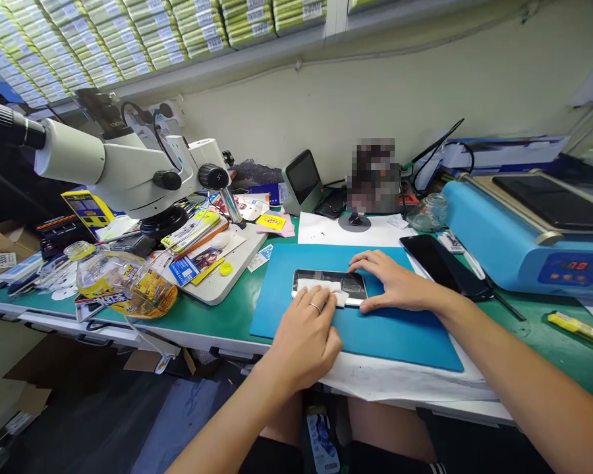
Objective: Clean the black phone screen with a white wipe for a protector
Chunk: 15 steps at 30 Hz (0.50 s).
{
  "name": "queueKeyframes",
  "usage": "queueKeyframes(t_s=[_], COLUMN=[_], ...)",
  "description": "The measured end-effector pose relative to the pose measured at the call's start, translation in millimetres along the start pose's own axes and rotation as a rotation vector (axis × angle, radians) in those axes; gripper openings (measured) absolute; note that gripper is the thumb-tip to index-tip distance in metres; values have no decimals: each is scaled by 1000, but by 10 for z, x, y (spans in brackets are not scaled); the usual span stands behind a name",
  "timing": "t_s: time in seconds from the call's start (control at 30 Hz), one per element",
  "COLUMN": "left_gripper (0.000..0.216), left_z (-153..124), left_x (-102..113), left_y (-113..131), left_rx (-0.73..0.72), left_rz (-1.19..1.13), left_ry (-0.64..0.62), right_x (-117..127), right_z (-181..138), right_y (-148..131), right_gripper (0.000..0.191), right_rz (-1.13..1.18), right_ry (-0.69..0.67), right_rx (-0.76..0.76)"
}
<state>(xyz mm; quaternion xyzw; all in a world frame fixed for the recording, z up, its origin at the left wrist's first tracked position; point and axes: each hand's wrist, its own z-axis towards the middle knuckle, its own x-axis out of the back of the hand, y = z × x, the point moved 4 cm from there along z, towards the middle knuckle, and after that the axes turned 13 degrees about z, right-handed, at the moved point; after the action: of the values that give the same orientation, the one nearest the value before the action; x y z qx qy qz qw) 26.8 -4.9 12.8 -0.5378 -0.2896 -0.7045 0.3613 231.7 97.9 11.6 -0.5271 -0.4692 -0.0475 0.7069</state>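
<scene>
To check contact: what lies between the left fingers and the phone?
A white cloth lies under the fingers of the left hand, on the phone; the head view shows it.

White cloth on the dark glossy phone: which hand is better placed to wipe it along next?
Left hand, probably: its fingertips rest on the white cloth, while the right hand steadies the dark glossy phone on the blue mat.

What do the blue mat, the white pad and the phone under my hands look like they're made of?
Blue rectangular mat: likely silicone or rubber, matte, no glare. White folded pad under the left hand: soft cloth or tissue, creased. Dark rectangular phone: glossy glass face reflecting light, with a shiny, probably metal, rim.
</scene>
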Motion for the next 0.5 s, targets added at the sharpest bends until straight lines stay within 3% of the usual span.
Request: queueKeyframes(t_s=[0.23, 0.37, 0.5], left_gripper=[43, 47, 52], left_z=[425, 559, 529], left_x=[-107, -180, -199], left_y=[319, 246, -14], left_rx=[-35, -16, 58], left_rz=[-13, 6, 25], left_ry=[34, 2, -35], right_x=[10, 7, 19], right_z=[-41, -41, -48], right_y=[-52, -19, -39], right_gripper=[88, 91, 92], right_rz=[22, 30, 23], right_ry=[-24, -12, -7], right_rx=[-24, -30, -46])
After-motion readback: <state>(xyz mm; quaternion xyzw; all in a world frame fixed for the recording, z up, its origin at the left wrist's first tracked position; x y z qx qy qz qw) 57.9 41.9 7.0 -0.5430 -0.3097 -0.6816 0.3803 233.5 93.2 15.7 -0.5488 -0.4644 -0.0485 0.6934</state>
